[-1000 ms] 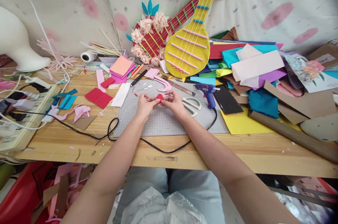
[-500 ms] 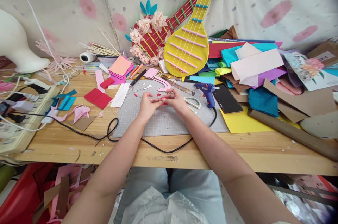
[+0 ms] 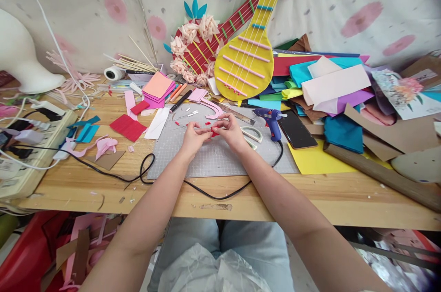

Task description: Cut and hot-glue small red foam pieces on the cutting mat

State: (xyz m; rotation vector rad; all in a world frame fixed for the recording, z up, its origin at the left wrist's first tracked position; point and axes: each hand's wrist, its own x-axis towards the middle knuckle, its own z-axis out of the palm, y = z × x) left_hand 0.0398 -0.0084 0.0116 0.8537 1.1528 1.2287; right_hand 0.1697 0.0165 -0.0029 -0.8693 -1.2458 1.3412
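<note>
My left hand (image 3: 192,138) and my right hand (image 3: 230,132) meet over the grey cutting mat (image 3: 213,159). Between their fingertips they pinch a small red foam piece (image 3: 214,133), mostly hidden by the fingers. Tiny red scraps (image 3: 208,123) lie on the mat just beyond the hands. White-handled scissors (image 3: 251,135) rest to the right of my right hand. A blue glue gun (image 3: 270,120) stands a little further right, its black cord (image 3: 210,194) looping across the table's front.
Red foam sheets (image 3: 128,127) and a pink-orange stack (image 3: 158,87) lie at left. A power strip (image 3: 32,145) sits at far left. A black phone (image 3: 296,130) and piled coloured sheets (image 3: 330,87) fill the right. Yellow and red foam guitars (image 3: 246,60) lean on the wall.
The red piece was plainly visible between my fingertips a second ago; now my hands have closed together over it and sit slightly lower on the mat.
</note>
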